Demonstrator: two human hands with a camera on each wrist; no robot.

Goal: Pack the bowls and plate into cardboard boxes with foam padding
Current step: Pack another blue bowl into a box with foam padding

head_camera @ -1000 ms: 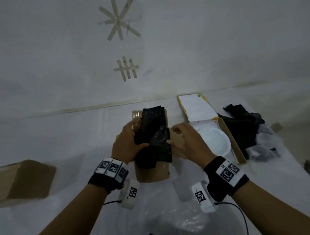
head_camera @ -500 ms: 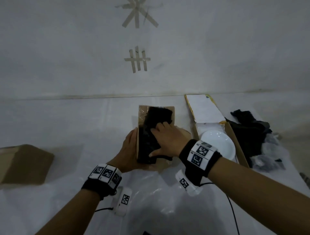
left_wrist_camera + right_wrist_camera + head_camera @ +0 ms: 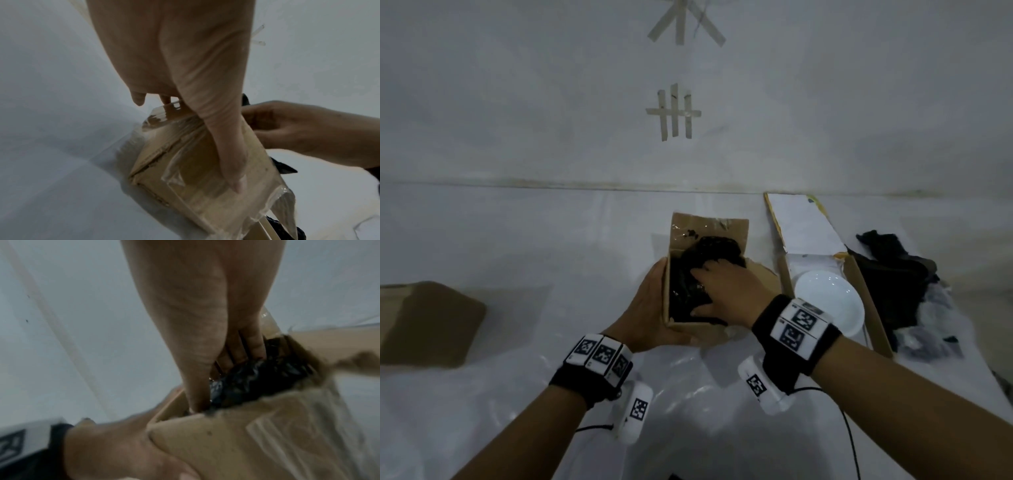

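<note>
Only the head view shows the white bowl in the second box, right of the small box. The wrist views show clear tape on its side. The left hand holds that side; the right hand, fingers seemingly straight, presses black foam inside.

Under your right hand the foam is black and speckled, inside a plain brown box. To the right of that hand you see a white bowl; beyond it, a black heap of foam. Your wristbands are black with white tags, black-patterned. The worktop is white.
</note>
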